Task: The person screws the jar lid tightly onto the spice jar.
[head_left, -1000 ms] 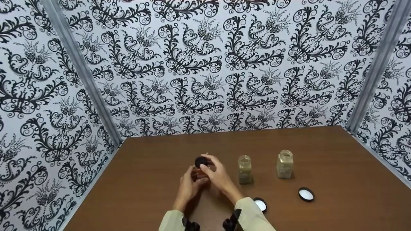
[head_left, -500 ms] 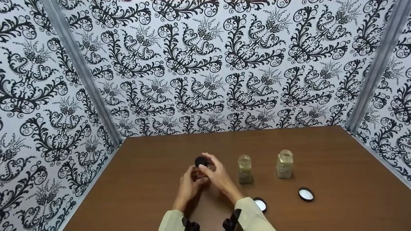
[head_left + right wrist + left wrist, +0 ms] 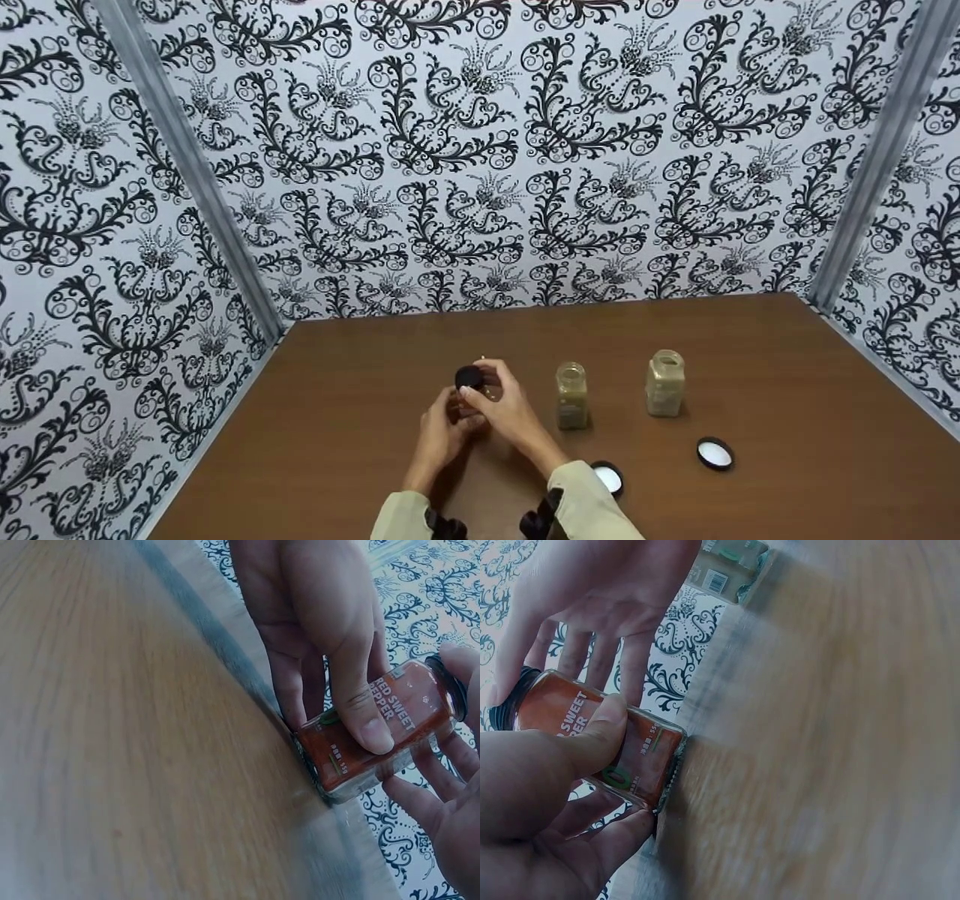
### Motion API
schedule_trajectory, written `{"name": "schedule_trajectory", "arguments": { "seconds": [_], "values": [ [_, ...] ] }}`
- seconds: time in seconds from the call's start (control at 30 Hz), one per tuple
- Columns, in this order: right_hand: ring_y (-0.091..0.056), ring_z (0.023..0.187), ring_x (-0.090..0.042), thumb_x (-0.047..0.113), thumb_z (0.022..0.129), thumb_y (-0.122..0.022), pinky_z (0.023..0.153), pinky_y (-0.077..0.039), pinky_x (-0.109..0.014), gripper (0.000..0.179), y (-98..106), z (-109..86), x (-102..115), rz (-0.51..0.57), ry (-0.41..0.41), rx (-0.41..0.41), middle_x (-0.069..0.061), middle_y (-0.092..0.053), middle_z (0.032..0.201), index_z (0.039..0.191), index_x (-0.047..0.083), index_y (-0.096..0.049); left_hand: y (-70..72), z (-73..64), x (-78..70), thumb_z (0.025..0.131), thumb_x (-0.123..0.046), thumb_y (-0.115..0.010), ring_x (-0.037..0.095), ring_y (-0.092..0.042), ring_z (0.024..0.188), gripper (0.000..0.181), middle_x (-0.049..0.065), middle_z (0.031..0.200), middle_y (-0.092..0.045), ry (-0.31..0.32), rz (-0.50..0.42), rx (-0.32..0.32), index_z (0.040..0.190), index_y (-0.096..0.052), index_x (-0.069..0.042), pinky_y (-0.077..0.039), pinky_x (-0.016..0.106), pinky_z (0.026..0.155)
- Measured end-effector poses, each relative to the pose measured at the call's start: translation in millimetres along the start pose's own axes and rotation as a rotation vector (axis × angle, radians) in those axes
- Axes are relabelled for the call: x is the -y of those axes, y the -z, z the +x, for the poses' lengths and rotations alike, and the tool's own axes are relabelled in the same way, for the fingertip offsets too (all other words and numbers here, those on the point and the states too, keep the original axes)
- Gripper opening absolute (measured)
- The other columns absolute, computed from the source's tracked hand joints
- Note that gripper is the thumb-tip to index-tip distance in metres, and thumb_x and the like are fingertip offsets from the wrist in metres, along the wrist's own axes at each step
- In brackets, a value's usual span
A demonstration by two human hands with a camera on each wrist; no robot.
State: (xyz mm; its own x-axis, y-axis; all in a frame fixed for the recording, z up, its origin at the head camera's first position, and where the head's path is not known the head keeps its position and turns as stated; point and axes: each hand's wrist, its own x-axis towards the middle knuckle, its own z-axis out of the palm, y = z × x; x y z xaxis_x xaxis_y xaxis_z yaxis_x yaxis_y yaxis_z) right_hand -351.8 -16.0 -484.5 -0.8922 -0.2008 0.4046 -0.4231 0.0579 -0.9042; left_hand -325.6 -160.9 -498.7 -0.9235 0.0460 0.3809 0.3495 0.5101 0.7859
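Note:
A small glass spice jar [image 3: 409, 701] with orange-red contents is labelled "Red Sweet Pepper". It stands on the table, with its black cap [image 3: 469, 377] on top. My left hand [image 3: 441, 439] grips the jar low on its body, thumb pressed over the label in both wrist views. My right hand [image 3: 514, 412] holds the cap, with the thumb on its near side and the fingers round the far side. From the head view, the hands hide most of the jar's body.
To the right stand two uncapped glass jars, a slimmer jar [image 3: 572, 397] and a wider jar [image 3: 665, 384], both with greenish contents. Two black lids with white insides lie nearby, a near lid [image 3: 608, 478] and a farther lid [image 3: 715, 454]. Patterned walls [image 3: 465, 187] border the brown table [image 3: 360, 390].
My right thumb and fingers have shifted slightly leftward round the cap. The left hand stays in place on the jar, and the other jars and lids have not moved.

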Motion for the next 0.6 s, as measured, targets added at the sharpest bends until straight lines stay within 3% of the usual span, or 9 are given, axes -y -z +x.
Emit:
{"name": "schedule_trajectory", "arguments": {
  "seconds": [0.1,0.3,0.6],
  "values": [
    [-0.058,0.123,-0.033,0.020,0.096,-0.067,0.105,-0.048,-0.047,0.047,1.7,-0.5,0.2,-0.028,0.014,0.014,-0.020,-0.058,0.138,0.139,0.009,-0.054,-0.2,0.6,0.6,0.087,-0.021,-0.078,0.033,-0.072,0.105,0.049,0.020,0.119,-0.071,0.001,-0.012,0.003,0.129,-0.058,-0.003,-0.058,0.046,0.091],
    [-0.058,0.121,-0.033,0.019,0.096,-0.066,0.101,-0.050,-0.042,0.041,1.2,-0.7,2.7,-0.013,0.005,0.019,-0.019,-0.062,0.130,0.134,0.006,-0.057,1.1,0.7,0.6,0.087,-0.020,-0.078,0.033,-0.072,0.105,0.050,0.020,0.119,-0.071,0.005,-0.020,0.009,0.129,-0.058,-0.003,-0.058,0.045,0.091],
    [-0.060,0.121,-0.033,0.019,0.094,-0.070,0.103,-0.050,-0.046,0.042,1.0,0.2,2.3,0.013,-0.013,0.002,-0.021,-0.063,0.129,0.132,0.009,-0.056,0.0,0.8,0.5,0.088,-0.019,-0.078,0.034,-0.072,0.103,0.046,0.020,0.118,-0.071,-0.005,-0.010,0.005,0.127,-0.059,-0.003,-0.058,0.046,0.089]
  ]
}}
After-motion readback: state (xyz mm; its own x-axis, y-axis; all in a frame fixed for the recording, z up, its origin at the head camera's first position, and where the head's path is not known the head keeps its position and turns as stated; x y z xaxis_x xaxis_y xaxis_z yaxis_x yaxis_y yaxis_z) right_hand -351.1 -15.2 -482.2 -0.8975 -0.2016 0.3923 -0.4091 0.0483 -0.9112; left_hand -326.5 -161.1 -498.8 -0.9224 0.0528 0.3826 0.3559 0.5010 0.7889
